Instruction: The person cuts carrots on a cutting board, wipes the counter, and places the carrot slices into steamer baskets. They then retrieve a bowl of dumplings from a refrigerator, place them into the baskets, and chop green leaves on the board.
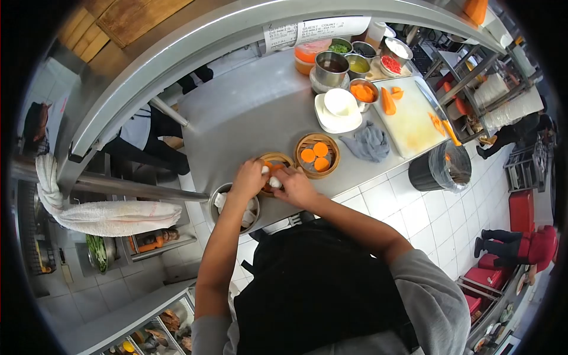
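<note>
My left hand (249,178) and my right hand (293,186) are over a round bamboo steamer (283,157) near the table's front edge. Each hand's fingers are closed on a small white piece, one (265,170) at the left and one (275,182) at the right. Orange slices show between the hands, partly hidden by the fingers. Just right of it stands a second bamboo steamer (333,167) with three orange carrot slices (320,148). A metal bowl (255,222) with white pieces (248,218) is below my left wrist.
White dishes (338,121), a grey cloth (368,142) and metal containers of ingredients (331,67) are further back. A cutting board (408,127) holds carrots (388,102) and a knife (430,97). A lined bin (441,168) stands beyond the table edge. Other people (520,245) are nearby.
</note>
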{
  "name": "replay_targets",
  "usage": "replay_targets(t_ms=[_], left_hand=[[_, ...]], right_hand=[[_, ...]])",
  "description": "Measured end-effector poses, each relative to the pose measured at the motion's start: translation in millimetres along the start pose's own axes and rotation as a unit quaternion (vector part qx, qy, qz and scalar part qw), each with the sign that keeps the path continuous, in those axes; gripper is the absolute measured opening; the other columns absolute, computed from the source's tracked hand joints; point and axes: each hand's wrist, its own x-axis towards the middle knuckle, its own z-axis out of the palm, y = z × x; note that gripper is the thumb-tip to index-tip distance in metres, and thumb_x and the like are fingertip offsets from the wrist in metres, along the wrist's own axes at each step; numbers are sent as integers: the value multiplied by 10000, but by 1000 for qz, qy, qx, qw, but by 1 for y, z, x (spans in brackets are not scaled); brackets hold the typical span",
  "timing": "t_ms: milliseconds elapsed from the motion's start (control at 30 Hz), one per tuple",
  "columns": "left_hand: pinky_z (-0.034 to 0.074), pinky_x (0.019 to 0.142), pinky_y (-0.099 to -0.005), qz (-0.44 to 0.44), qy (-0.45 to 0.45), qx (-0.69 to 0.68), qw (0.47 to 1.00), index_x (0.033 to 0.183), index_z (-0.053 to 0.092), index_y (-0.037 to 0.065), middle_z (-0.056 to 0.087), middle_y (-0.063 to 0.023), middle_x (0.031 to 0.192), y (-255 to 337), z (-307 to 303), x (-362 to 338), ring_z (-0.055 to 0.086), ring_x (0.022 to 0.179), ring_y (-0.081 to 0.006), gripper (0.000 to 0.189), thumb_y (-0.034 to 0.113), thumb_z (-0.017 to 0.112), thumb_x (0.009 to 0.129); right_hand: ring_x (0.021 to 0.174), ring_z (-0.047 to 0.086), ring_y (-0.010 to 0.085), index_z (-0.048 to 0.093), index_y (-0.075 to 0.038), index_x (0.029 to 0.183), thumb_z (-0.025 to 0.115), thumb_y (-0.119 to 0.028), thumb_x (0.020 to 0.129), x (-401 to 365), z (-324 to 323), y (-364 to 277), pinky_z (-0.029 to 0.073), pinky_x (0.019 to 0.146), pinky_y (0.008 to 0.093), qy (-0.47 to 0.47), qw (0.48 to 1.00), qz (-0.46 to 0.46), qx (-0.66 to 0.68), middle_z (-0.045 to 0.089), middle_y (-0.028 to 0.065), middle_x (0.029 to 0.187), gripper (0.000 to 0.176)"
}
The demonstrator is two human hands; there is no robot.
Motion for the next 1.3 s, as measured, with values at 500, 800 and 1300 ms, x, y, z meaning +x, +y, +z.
replay_targets(t_ms=[500,800,1300], left_hand=[[522,791,-468,-31,155,-74,985,1059,694,0,691,-193,949,-20,-60,-57,666,886,-375,232,126,706,865],[444,943,-470,-37,135,94,986,1148,670,0,491,-202,1227,-44,-39,-130,485,1129,-397,494,40,786,670],[441,968,-506,-66,187,-51,979,1275,593,28,536,-220,1151,-55,-10,-140,510,1112,-447,511,0,720,781]], right_hand=[[988,649,358,620,-50,1099,786,-222,800,4,9,-12,493,862,484,48,999,13,6,640,161,1071,383],[1012,565,251,676,-68,1020,678,-141,833,60,14,-75,462,899,386,-35,954,-288,-69,640,46,974,202],[1114,590,229,770,-116,955,679,-235,817,115,31,-84,397,946,374,-269,822,-429,-259,708,65,1051,204]])
